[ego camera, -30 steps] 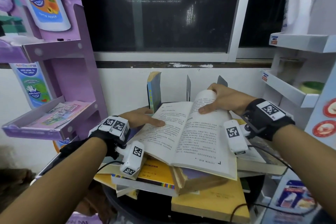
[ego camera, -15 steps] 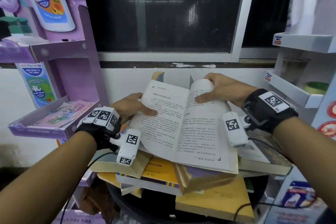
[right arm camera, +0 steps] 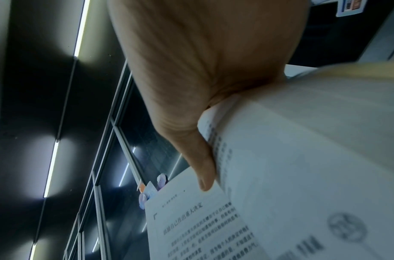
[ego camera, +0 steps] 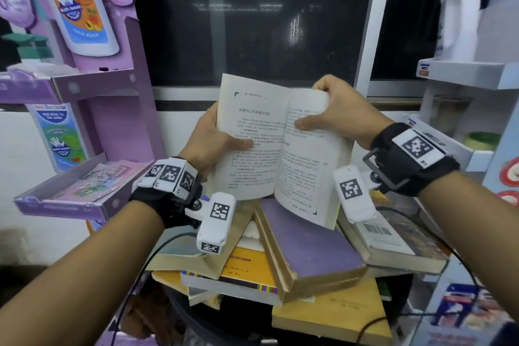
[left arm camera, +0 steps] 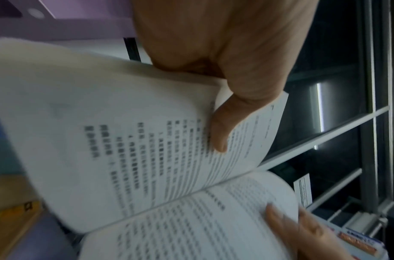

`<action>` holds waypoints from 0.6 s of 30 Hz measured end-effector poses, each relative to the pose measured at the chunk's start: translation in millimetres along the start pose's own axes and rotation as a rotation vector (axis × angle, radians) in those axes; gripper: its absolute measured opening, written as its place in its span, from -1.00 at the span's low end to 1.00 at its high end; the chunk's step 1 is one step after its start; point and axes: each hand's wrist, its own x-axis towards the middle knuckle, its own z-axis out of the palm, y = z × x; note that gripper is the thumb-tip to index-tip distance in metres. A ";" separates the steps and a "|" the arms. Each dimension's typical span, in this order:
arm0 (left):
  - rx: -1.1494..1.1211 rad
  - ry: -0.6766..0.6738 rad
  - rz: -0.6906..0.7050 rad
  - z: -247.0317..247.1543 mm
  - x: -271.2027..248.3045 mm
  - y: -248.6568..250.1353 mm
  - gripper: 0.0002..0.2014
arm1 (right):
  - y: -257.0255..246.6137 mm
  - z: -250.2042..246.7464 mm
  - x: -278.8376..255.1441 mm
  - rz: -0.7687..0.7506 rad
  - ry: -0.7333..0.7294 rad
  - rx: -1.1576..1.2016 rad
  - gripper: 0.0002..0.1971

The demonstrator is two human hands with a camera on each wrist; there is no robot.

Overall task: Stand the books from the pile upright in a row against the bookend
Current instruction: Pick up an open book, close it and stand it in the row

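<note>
An open white-paged book (ego camera: 276,149) with printed text is held up in the air above the pile, both halves spread and nearly upright. My left hand (ego camera: 213,140) grips its left half, thumb on the page (left arm camera: 220,130) and fingers behind. My right hand (ego camera: 334,112) grips the top of its right half, thumb pressed on the page (right arm camera: 205,174). Below lies the pile of books (ego camera: 280,258): a purple-covered one (ego camera: 306,236), a yellow one (ego camera: 331,314) and one showing a barcode (ego camera: 384,236). The bookend is hidden behind the raised book.
A purple display stand (ego camera: 92,98) with shelves and a tray of leaflets (ego camera: 84,185) rises at the left. White shelves (ego camera: 463,76) with a bottle stand at the right. A dark window (ego camera: 252,17) fills the back wall. Cables (ego camera: 146,258) run from my wrists.
Both hands have lifted the open book off the pile and tilted it up toward me. It now covers the bookend and the standing book seen behind it earlier.
</note>
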 end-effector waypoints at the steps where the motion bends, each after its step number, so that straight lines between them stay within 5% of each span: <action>1: -0.012 0.016 0.017 4.5 -0.9 -1.0 -0.37 | -0.9 -0.1 -0.2 -0.017 0.016 -0.016 -0.48; 18: 0.078 0.078 0.045 36.9 -0.4 -29.3 -0.45 | 9.9 -2.7 -4.7 -0.111 0.045 -0.201 -0.76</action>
